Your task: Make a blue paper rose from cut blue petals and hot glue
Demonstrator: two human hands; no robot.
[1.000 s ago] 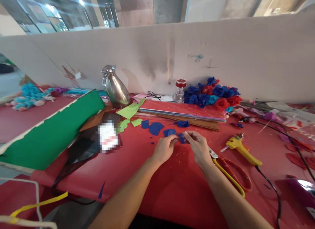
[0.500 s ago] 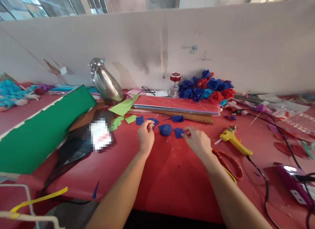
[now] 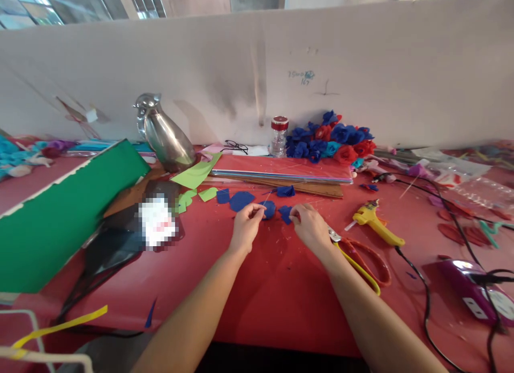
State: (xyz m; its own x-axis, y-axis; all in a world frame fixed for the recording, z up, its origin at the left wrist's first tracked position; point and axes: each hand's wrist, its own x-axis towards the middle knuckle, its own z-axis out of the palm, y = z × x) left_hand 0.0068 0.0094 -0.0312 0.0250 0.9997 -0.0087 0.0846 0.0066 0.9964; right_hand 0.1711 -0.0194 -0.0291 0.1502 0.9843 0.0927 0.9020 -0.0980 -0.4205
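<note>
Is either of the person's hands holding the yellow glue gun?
No, the glue gun lies on the red table near the scissors, apart from the left hand and the right hand.

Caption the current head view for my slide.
Right hand at a small blue cutout, left hand pinching a thin strand, scissors and yellow glue gun nearby.

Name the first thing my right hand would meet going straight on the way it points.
The right hand would first meet the small blue piece at its fingertips; they may be touching it, but depth is unclear.
</note>
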